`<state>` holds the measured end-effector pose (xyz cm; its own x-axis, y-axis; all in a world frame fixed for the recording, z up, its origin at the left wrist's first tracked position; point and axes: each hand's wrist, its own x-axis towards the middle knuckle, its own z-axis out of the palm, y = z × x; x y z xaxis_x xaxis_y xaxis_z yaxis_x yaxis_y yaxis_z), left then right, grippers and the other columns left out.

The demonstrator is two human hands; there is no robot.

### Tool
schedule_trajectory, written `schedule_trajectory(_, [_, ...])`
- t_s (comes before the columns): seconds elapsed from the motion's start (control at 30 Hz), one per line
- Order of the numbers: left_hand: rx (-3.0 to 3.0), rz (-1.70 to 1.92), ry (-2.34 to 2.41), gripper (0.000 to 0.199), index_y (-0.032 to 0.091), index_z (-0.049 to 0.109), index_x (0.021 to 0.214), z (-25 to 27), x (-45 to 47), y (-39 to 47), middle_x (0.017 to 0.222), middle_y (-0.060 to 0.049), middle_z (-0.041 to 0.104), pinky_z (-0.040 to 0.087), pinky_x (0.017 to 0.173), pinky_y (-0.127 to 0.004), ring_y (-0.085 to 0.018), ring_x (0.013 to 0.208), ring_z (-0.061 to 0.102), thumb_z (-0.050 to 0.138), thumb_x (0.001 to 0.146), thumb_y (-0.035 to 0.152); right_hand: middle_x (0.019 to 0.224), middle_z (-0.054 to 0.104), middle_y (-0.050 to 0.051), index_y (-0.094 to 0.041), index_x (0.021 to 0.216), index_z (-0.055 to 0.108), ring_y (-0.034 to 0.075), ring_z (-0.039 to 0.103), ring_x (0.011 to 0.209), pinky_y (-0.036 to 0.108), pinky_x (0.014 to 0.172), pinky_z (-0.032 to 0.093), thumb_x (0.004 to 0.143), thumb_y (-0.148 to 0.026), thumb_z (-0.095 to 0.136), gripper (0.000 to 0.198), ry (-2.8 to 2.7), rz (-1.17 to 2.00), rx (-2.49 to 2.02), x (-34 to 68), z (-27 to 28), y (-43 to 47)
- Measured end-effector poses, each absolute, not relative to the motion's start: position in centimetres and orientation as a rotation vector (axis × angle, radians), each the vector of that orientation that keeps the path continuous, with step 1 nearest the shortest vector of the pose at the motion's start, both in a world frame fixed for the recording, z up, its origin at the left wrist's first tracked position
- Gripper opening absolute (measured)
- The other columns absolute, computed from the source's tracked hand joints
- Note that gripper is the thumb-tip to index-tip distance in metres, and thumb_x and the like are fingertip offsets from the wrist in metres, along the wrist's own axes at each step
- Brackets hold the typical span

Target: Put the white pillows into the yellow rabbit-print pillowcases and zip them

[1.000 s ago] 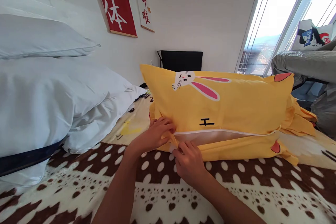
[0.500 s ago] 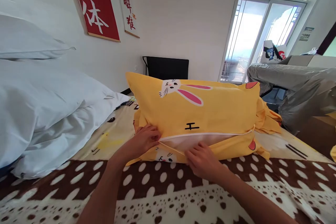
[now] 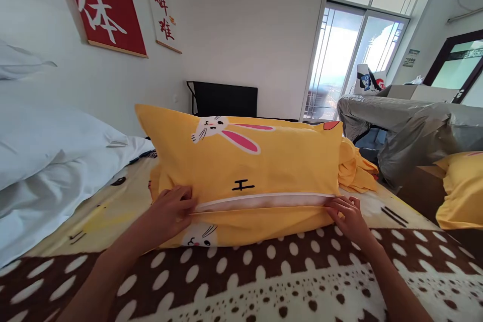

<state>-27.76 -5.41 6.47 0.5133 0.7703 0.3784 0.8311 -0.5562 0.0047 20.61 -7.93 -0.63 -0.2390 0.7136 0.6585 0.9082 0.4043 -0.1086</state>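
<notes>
A yellow pillowcase (image 3: 287, 161) with printed rabbits lies on its long side on the bed, filled out by a white pillow (image 3: 260, 203) that shows through the long opening facing me. White edging runs along the upper lip of that opening. At its left end, my left hand (image 3: 174, 215) is closed on the pillowcase fabric, fingertips partly hidden. My right hand (image 3: 345, 215) pinches the fabric at the opening's right end. Between the hands the lower lip is stretched nearly straight.
White pillows or bedding (image 3: 49, 161) are heaped at the left. Crumpled yellow cloth (image 3: 354, 166) lies behind the pillow's right end. A patterned blanket (image 3: 226, 287) covers the bed. At right are a plastic-covered piece of furniture (image 3: 407, 121) and another yellow cloth item (image 3: 460, 191).
My right hand has moved from the middle of the opening to its right end, and the lower lip has been drawn straighter. My left hand stays at the left end. The view has turned right.
</notes>
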Motion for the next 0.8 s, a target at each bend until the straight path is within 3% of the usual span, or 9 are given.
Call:
schedule_trajectory(0.17, [-2.491, -0.489, -1.224, 0.017, 0.020, 0.062, 0.073, 6.7, -26.5, -6.0, 0.082, -0.006, 0.058, 0.039, 0.075, -0.033, -0.022, 0.081, 0.053, 0.046, 0.078, 0.020, 0.087, 0.068, 0.006, -0.020, 0.071, 0.067, 0.020, 0.057, 0.088, 0.036, 0.084, 0.031, 0.092, -0.033, 0.046, 0.033, -1.750, -0.558, -1.373, 20.9, -1.6, -7.3])
schedule_trajectory(0.3, [-2.482, -0.469, -1.243, 0.022, 0.020, 0.061, 0.069, 7.0, -26.1, -6.6, 0.077, -0.007, 0.061, 0.040, 0.070, -0.033, -0.023, 0.078, 0.056, 0.042, 0.079, 0.021, 0.083, 0.065, 0.008, -0.020, 0.063, 0.067, 0.022, 0.054, 0.084, 0.037, 0.079, 0.033, 0.090, -0.043, 0.045, 0.042, -1.585, -0.575, -1.488, 21.0, -1.9, -7.1])
schedule_trajectory(0.43, [-2.522, -0.393, -1.404, 0.025, 0.019, 0.057, 0.062, 7.8, -25.9, -7.6, 0.071, -0.006, 0.061, 0.039, 0.063, -0.032, -0.022, 0.070, 0.056, 0.040, 0.079, 0.024, 0.073, 0.064, 0.008, -0.019, 0.055, 0.061, 0.021, 0.055, 0.076, 0.034, 0.074, 0.037, 0.088, -0.057, 0.039, 0.055, -1.541, -0.194, -1.553, 20.9, -2.2, -6.7])
schedule_trajectory(0.57, [-2.552, -0.231, -1.644, 0.023, 0.021, 0.063, 0.071, 8.5, -25.3, -8.7, 0.073, -0.005, 0.066, 0.039, 0.064, -0.032, -0.024, 0.073, 0.060, 0.041, 0.075, 0.020, 0.054, 0.057, 0.004, -0.018, 0.057, 0.054, 0.016, 0.050, 0.054, 0.028, 0.055, 0.036, 0.081, -0.069, 0.040, 0.058, -1.434, 0.295, -1.601, 20.4, -2.6, -6.3])
schedule_trajectory(0.63, [-2.555, -0.192, -1.726, 0.023, 0.022, 0.064, 0.074, 8.6, -25.0, -9.2, 0.075, -0.005, 0.067, 0.039, 0.064, -0.032, -0.025, 0.074, 0.061, 0.041, 0.074, 0.019, 0.052, 0.055, 0.002, -0.018, 0.059, 0.054, 0.015, 0.047, 0.052, 0.027, 0.051, 0.034, 0.076, -0.072, 0.043, 0.058, -1.393, 0.393, -1.569, 20.2, -2.9, -6.2])
schedule_trajectory(0.8, [-2.545, -0.140, -1.828, 0.018, 0.023, 0.056, 0.062, 8.3, -25.1, -10.5, 0.064, -0.002, 0.063, 0.034, 0.056, -0.030, -0.022, 0.060, 0.059, 0.044, 0.074, 0.022, 0.049, 0.054, 0.002, -0.017, 0.057, 0.054, 0.014, 0.046, 0.048, 0.026, 0.047, 0.035, 0.072, -0.071, 0.048, 0.056, -1.230, 0.538, -1.506, 20.2, -3.1, -6.0])
